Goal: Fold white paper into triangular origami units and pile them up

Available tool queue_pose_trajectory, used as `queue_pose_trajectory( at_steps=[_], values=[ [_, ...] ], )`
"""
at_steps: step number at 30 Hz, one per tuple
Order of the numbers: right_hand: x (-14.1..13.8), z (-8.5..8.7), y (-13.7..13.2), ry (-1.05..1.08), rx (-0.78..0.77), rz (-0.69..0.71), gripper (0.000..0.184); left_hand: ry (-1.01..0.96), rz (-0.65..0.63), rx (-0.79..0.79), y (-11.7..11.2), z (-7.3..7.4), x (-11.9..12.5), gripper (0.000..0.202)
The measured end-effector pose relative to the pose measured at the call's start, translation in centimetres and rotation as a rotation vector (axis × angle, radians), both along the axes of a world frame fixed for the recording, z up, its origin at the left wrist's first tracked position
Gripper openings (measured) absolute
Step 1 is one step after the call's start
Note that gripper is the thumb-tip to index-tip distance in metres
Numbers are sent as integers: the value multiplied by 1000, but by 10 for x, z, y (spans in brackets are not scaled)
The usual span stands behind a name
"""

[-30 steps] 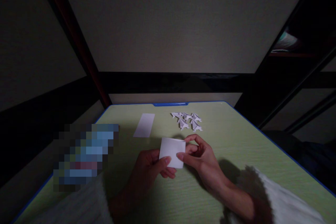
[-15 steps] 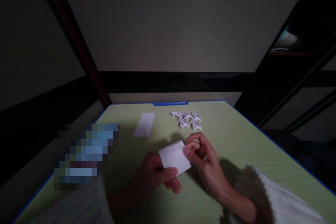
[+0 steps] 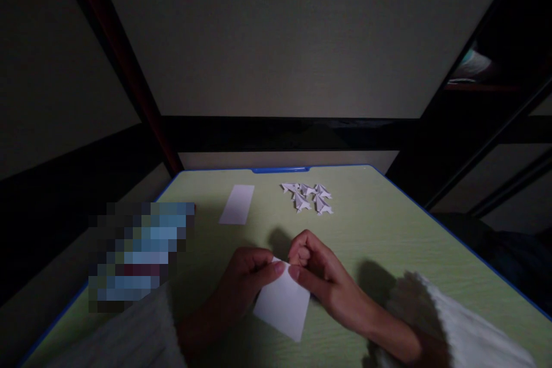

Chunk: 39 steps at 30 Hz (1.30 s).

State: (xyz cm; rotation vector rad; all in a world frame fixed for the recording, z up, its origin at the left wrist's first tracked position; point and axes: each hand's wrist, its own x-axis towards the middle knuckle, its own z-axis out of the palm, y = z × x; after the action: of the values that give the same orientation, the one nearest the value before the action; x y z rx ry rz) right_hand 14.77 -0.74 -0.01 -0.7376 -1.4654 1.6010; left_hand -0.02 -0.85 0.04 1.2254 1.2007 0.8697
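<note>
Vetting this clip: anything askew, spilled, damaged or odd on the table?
Only the pixelated patch at the left of the table: coarse blocks hide whatever is there. No spill or damage visible. The loose sheet lies flat; the left hand and right hand both pinch the held paper.

"What does the right sleeve (image 3: 483, 328) look like?"
"Off-white and fleecy, softly ribbed, with a fuzzy, scalloped cuff (image 3: 447, 310)."
"And the left sleeve (image 3: 125, 330)?"
"Same pale, ribbed fleece, dimmer in shadow."
</note>
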Motion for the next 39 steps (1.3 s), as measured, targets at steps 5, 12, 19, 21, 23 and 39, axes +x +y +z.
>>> queue_pose_trajectory(
  at_steps=[5, 12, 19, 21, 23, 39],
  values=[
    [2, 1, 0, 41, -36, -69, 14, -13, 18, -2, 1, 1, 0, 30],
    [3, 1, -1, 33, -79, 159, 16, 105, -232, 62, 3, 7, 0, 21],
    [0, -2, 4, 140, -135, 185, 18, 66, -266, 62, 3, 5, -3, 19],
    [0, -2, 6, 156, -147, 180, 19, 52, -270, 55, 3, 5, -4, 17],
    [0, -3, 6, 163, -153, 170, 19, 41, -268, 45, 3, 4, -4, 16],
    [-3, 1, 6, 443, -430, 108, 25, -248, -276, -148, -1, 3, -1, 14]
  ],
)
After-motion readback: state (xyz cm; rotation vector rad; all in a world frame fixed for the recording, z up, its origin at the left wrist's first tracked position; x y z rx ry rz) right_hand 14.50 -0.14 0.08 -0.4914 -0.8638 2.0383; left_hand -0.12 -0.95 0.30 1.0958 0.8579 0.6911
